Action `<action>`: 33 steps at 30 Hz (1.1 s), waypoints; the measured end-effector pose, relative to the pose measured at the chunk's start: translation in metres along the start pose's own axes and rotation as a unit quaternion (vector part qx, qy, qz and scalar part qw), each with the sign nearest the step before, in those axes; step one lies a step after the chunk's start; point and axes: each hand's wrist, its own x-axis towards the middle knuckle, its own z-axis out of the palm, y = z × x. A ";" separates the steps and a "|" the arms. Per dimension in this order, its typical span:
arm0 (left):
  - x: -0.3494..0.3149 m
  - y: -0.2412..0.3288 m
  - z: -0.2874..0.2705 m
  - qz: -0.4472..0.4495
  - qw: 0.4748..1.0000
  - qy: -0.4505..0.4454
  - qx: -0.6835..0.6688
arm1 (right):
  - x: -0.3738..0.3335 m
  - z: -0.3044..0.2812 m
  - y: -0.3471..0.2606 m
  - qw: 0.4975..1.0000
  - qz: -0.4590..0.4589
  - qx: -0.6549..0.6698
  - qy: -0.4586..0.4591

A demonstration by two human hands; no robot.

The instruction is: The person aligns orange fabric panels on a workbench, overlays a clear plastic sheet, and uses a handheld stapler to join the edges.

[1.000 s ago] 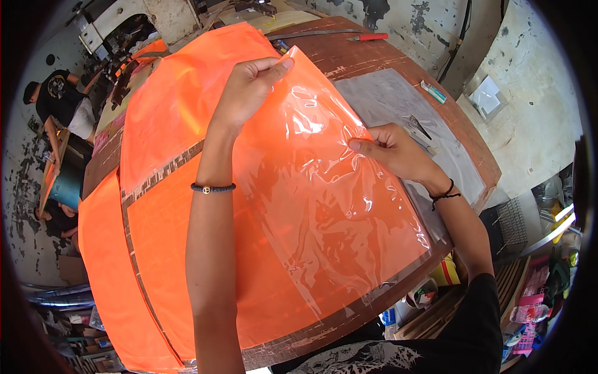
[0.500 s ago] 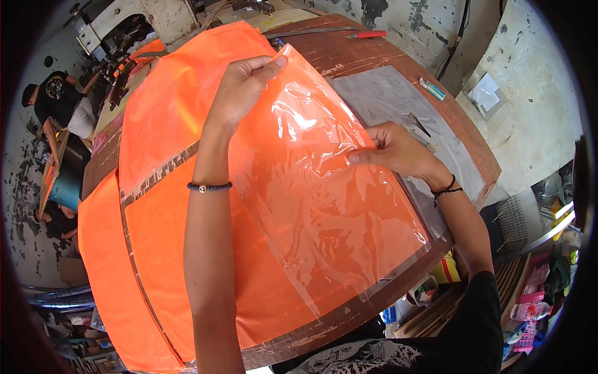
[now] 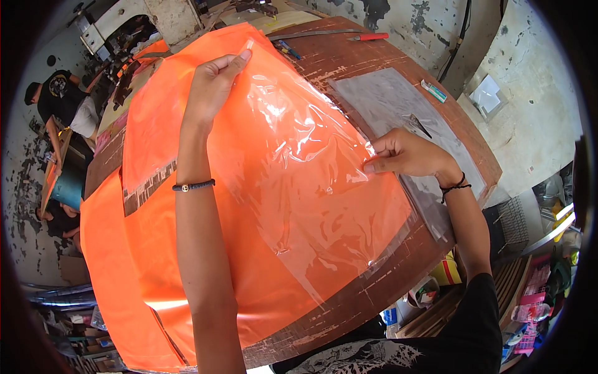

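Note:
A clear plastic sheet (image 3: 311, 187) lies over an orange sheet (image 3: 249, 311), glossy and wrinkled, on the brown worktable. My left hand (image 3: 212, 87) pinches the pair's far corner between thumb and fingers, slightly raised. At the right edge my right hand (image 3: 411, 154) is closed in a pinch on the plastic; whether the orange layer is in that pinch too, I cannot tell. Another orange piece (image 3: 103, 243) lies to the left, partly overlapped, and more orange material (image 3: 159, 118) spreads beyond my left forearm.
Grey translucent sheets (image 3: 380, 93) lie at the right with a small dark pointed tool (image 3: 420, 126) on them. Beyond are a white-and-green tube (image 3: 433, 91), a red-handled tool (image 3: 370, 37) and a metal strip (image 3: 317, 32). Two people are at the far left, one in a black shirt (image 3: 59, 96).
My left hand has moved left, drawing the plastic and orange sheet with it. The orange now folds over part of the gap at left. My right hand has shifted slightly right.

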 end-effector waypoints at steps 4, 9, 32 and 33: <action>0.003 -0.003 -0.003 -0.016 1.000 -0.007 0.022 | 0.001 -0.002 0.001 1.000 0.025 -0.005 0.010; 0.004 -0.006 -0.010 0.043 0.994 0.104 0.003 | 0.003 0.000 -0.004 0.991 0.054 0.108 0.060; 0.000 0.010 -0.082 0.037 0.976 0.211 -0.037 | 0.008 -0.015 0.021 0.985 0.007 0.004 0.170; -0.002 0.010 -0.084 0.038 0.975 0.215 -0.039 | 0.008 -0.015 0.020 0.986 0.005 0.004 0.169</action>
